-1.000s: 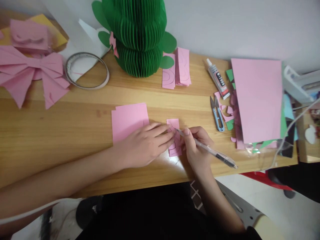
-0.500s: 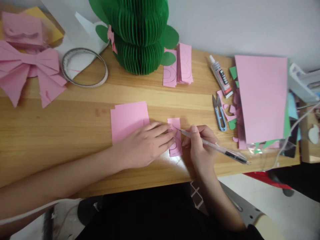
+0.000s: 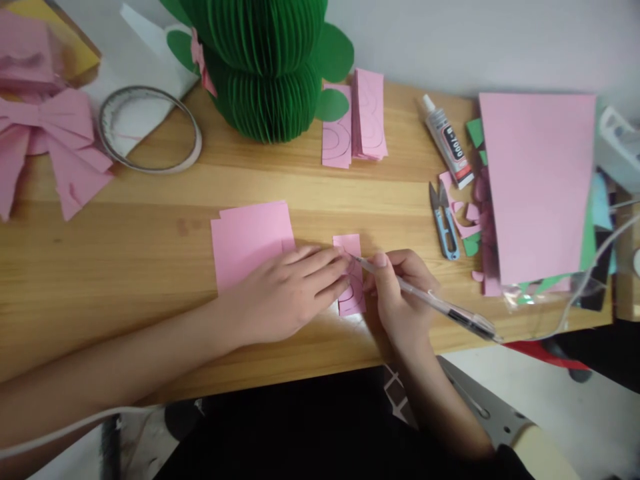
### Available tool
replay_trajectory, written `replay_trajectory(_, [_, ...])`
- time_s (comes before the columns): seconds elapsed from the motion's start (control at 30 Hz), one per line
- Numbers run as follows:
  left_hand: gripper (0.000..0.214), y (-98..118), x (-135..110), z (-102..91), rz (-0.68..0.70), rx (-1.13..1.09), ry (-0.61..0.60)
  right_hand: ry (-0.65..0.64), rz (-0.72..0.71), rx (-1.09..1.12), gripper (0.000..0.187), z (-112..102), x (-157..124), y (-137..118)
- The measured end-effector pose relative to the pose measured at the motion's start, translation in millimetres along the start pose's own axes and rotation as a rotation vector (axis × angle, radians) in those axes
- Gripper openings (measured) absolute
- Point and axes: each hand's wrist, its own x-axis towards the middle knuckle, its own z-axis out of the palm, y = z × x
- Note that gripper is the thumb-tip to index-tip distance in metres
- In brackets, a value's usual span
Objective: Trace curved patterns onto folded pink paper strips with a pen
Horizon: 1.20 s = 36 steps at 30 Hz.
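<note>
Pale wooden desk runs along a white wall, and you sit at its near edge. Your left hand lies flat with the fingers stretched out, closed round nothing. Its fingertips press down the left side of a small pink paper strip, which lies on the desk between your two hands. Your right hand is clamped on a clear pen, whose tip touches the upper part of the strip, where curved lines are drawn. Your left palm partly covers a pink card sheet just beside the strip.

Thin and light, the strip looks likely to skate on the smooth wood and to crease under a pinch, so flat pressure close to the pen tip seems the safest hold.

Farther back stand a green honeycomb paper cactus, a stack of pink strips and a tape roll. To your right lie blue snips, a glue tube and a large pink sheet
</note>
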Motion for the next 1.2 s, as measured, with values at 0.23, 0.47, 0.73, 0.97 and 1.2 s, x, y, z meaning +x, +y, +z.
replay_trajectory(0.23, [0.035, 0, 0, 1.4, 0.002, 0.004, 0.009, -0.008, 0.018, 0.011, 0.026, -1, -1, -2])
replay_trajectory(0.47, [0.035, 0, 0, 0.8, 0.01, 0.01, 0.021, -0.042, 0.008, 0.027, 0.022, 0, 5, -4])
replay_trajectory(0.73, [0.036, 1, 0, 1.3, -0.005, 0.019, 0.002, -0.077, -0.079, 0.001, 0.018, 2, 12, -11])
replay_trajectory(0.97, [0.036, 2, -1, 0.8, -0.017, 0.011, -0.011, -0.07, -0.095, -0.012, 0.017, 3, 11, -12])
replay_trajectory(1.2, [0.038, 3, -1, 1.9, -0.03, 0.019, 0.005, -0.059, -0.083, -0.037, 0.012, 5, 9, -7])
